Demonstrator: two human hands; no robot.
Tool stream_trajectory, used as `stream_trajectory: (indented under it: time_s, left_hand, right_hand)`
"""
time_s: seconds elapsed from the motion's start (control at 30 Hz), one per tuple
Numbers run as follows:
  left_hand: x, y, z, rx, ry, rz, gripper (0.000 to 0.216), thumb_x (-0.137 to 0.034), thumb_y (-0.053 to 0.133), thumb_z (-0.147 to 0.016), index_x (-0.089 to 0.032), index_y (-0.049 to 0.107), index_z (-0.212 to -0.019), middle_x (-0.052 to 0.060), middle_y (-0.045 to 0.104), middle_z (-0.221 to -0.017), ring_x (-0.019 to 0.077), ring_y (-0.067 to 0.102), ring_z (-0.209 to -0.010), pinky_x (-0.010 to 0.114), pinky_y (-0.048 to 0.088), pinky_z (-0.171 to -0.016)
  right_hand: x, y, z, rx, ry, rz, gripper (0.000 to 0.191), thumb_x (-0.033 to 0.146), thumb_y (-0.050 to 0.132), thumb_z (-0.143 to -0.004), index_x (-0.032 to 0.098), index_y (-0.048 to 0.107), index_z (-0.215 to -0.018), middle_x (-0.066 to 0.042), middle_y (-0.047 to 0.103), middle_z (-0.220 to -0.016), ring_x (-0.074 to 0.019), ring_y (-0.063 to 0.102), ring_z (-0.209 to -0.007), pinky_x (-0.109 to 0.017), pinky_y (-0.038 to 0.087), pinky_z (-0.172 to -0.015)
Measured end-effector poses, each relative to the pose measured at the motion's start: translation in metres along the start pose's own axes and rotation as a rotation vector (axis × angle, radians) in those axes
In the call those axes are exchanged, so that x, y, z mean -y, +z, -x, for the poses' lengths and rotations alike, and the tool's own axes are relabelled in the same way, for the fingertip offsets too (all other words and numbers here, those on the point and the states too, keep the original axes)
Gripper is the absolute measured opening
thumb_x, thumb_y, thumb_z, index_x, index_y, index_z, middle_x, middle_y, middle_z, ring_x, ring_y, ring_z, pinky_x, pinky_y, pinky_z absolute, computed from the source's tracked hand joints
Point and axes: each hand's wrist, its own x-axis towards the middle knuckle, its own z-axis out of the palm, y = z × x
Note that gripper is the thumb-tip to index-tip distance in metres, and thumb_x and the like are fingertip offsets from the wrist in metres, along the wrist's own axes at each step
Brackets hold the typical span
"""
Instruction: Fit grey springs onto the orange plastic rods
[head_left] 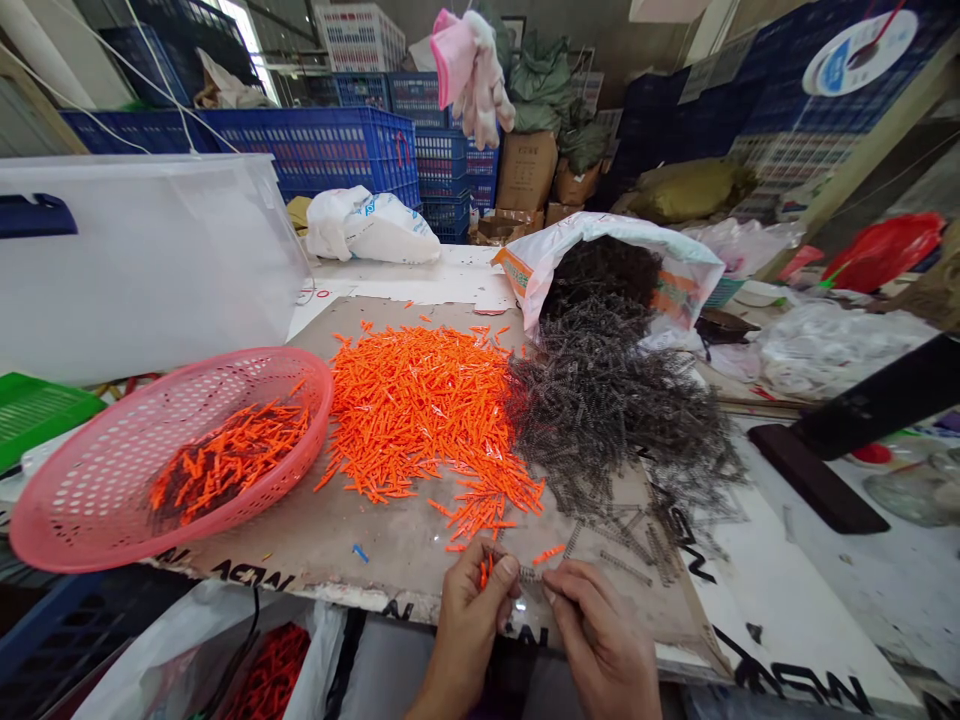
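My left hand [475, 600] is closed around small orange plastic pieces, whose ends show between the fingers. Just right of it, my right hand [596, 625] pinches one end of a thin coil spring [530, 575]. That spring spans the gap between my fingertips; whether its left end is fitted onto an orange piece is hidden by my left thumb. Beyond my hands spreads a heap of slim, pointed orange pieces [427, 400]. To its right lies a tangled pile of dark coil springs [585, 410], with a few loose ones [626, 567] near my right hand. A single orange piece [550, 553] lies close by.
At left, a pink perforated basket [82, 500] holds orange pieces with dark springs. A white sack [525, 265] spills springs at the back. A translucent bin [135, 260] stands left, a black stand [821, 480] right. Below the table edge, a bag [172, 640] contains red pieces.
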Motion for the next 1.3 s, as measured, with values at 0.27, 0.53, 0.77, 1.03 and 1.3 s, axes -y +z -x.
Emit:
stream_trajectory:
  time_s: [0.27,0.53,0.77,1.03,1.3]
  left_hand:
    - [0.000,0.001,0.000,0.000,0.012,-0.023,0.033,-0.048,0.065,-0.083,-0.017,0.054,-0.075,-0.006,0.053,-0.058,0.0033,0.032,-0.041,0.016,0.023,-0.040]
    - [0.000,0.000,-0.001,-0.011,0.014,-0.022,0.034,-0.049,0.066,-0.082,-0.017,0.054,-0.077,-0.006,0.053,-0.060,0.0027,0.033,-0.041,0.015,0.024,-0.040]
    - [0.000,0.000,-0.001,-0.010,0.028,-0.033,0.033,-0.048,0.064,-0.083,-0.017,0.054,-0.079,-0.006,0.053,-0.059,0.0026,0.032,-0.041,0.015,0.024,-0.040]
    - [0.003,0.002,-0.002,-0.032,0.015,-0.003,0.032,-0.047,0.065,-0.083,-0.018,0.054,-0.082,-0.006,0.054,-0.061,0.0023,0.032,-0.041,0.014,0.023,-0.039]
    - [0.001,0.000,-0.002,-0.009,0.019,0.003,0.030,-0.046,0.063,-0.085,-0.018,0.054,-0.081,-0.005,0.056,-0.061,0.0020,0.034,-0.041,0.014,0.025,-0.040]
  right_hand:
    - [0.000,-0.007,-0.003,0.092,-0.089,-0.021,0.024,0.024,0.050,-0.093,0.022,0.068,-0.077,-0.006,0.067,-0.086,-0.0165,0.066,-0.077,-0.024,0.053,-0.067]
    - [0.003,-0.001,0.004,0.156,0.375,-0.358,0.030,0.049,0.062,-0.085,0.022,0.070,-0.095,-0.003,0.070,-0.077,-0.0169,0.066,-0.067,-0.022,0.053,-0.060]
    - [0.001,0.003,0.006,0.280,0.586,-0.464,0.045,0.060,0.057,-0.084,0.018,0.073,-0.092,0.000,0.061,-0.056,-0.0120,0.054,-0.045,-0.021,0.043,-0.043]
    - [-0.009,-0.008,-0.001,0.140,0.443,-0.199,0.034,0.048,0.058,-0.087,0.020,0.073,-0.098,-0.005,0.073,-0.081,-0.0178,0.066,-0.065,-0.023,0.054,-0.060]
    - [-0.009,-0.003,-0.004,0.358,-0.020,-0.121,0.020,0.022,0.046,-0.094,0.022,0.066,-0.090,-0.002,0.069,-0.079,-0.0149,0.066,-0.071,-0.021,0.052,-0.065]
